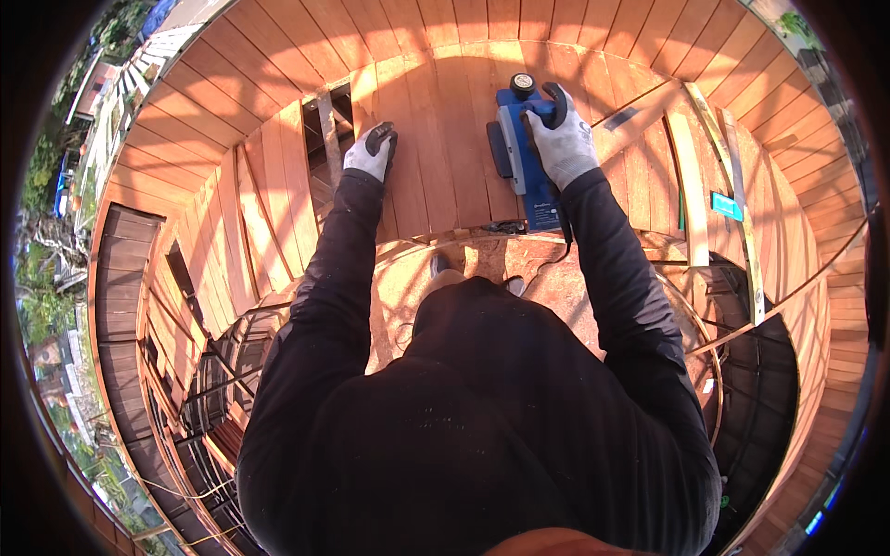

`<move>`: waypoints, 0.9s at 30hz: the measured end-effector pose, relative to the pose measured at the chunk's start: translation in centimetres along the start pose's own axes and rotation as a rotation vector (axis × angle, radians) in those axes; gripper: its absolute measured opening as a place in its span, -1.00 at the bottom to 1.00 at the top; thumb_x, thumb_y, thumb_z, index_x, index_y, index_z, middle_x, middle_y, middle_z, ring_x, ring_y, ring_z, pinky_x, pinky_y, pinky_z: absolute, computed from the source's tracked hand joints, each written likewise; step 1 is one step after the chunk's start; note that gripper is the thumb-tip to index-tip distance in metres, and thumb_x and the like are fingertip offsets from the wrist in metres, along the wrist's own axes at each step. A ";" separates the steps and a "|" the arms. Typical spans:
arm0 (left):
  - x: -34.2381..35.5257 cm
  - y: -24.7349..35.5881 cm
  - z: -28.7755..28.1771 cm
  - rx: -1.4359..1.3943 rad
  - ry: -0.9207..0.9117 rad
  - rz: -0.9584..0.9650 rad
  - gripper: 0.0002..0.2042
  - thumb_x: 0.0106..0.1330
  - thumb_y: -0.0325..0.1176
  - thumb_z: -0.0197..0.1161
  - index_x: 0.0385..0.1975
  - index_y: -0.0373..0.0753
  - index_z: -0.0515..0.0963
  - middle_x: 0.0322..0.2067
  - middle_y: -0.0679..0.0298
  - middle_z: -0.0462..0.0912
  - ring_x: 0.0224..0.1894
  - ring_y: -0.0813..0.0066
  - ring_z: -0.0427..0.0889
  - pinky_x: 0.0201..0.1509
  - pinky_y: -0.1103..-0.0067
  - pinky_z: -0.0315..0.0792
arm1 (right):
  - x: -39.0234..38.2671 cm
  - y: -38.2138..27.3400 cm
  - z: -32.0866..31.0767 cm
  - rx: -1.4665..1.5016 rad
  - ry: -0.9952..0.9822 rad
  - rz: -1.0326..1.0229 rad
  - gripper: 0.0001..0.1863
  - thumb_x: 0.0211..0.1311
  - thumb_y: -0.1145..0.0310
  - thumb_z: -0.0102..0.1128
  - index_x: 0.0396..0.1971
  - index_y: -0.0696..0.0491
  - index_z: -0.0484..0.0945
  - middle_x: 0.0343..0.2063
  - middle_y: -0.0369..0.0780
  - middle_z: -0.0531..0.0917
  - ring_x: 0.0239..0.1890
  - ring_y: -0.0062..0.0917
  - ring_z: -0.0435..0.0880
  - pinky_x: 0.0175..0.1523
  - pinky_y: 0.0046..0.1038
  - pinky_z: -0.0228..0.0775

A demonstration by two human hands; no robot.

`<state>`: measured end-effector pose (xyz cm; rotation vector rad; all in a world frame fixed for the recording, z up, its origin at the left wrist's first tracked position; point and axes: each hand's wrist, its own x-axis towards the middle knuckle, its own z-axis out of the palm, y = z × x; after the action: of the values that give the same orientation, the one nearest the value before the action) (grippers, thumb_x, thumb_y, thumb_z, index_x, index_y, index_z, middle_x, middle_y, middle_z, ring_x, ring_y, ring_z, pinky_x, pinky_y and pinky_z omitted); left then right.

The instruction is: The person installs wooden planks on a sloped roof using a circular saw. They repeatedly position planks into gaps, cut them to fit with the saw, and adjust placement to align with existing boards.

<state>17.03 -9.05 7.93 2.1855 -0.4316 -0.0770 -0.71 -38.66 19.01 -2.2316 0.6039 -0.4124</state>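
Observation:
My right hand, in a white glove with dark fingertips, is closed around the handle of a blue electric planer. The planer rests on the reddish wooden boards, a round dial-like knob at its far end. A dark cord trails from its near end. To the left, my gloved left hand lies at the left edge of the same boards, beside a gap in the planking. Its fingers are curled in and seem to grip that edge; their undersides are hidden.
Curved planking rings me. Loose wooden strips and a long thin bar lie at right, near a turquoise packet. Open framing shows at lower left. Reddish ground lies below the boards' near edge.

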 end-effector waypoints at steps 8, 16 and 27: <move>-9.1 -3.9 -6.4 0.566 0.139 0.025 -0.57 0.24 -0.08 0.23 0.06 -0.13 0.58 0.09 0.15 0.60 0.27 0.07 0.42 0.41 0.25 0.13 | -0.1 0.2 0.8 0.054 0.063 -0.042 -0.40 0.18 0.10 0.32 0.18 0.03 0.42 -0.03 -0.01 0.64 0.04 -0.18 0.65 0.13 -0.29 0.46; -14.2 -9.2 -13.2 0.557 0.450 -0.020 -0.56 0.15 -0.13 0.36 0.03 -0.13 0.55 0.09 0.13 0.55 0.20 0.12 0.46 0.28 0.23 0.32 | 0.1 1.3 0.9 0.345 0.038 0.031 -0.43 0.16 0.25 0.45 0.15 0.07 0.49 -0.32 -0.27 0.66 -0.51 -0.64 0.61 -0.41 -0.60 0.48; -15.7 -13.0 -21.1 0.848 0.467 -0.365 -0.25 0.06 0.17 0.34 0.24 -0.06 0.38 0.24 0.17 0.35 0.31 0.05 0.25 0.31 0.05 0.18 | 0.6 2.8 1.0 0.394 0.045 0.074 -0.48 0.25 0.24 0.34 0.15 0.11 0.47 -0.11 -0.18 0.67 -0.11 -0.54 0.65 0.00 -0.50 0.52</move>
<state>10.33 19.50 8.98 2.9695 0.2671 0.4938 -0.55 -40.02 16.35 -1.8236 0.5719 -0.4984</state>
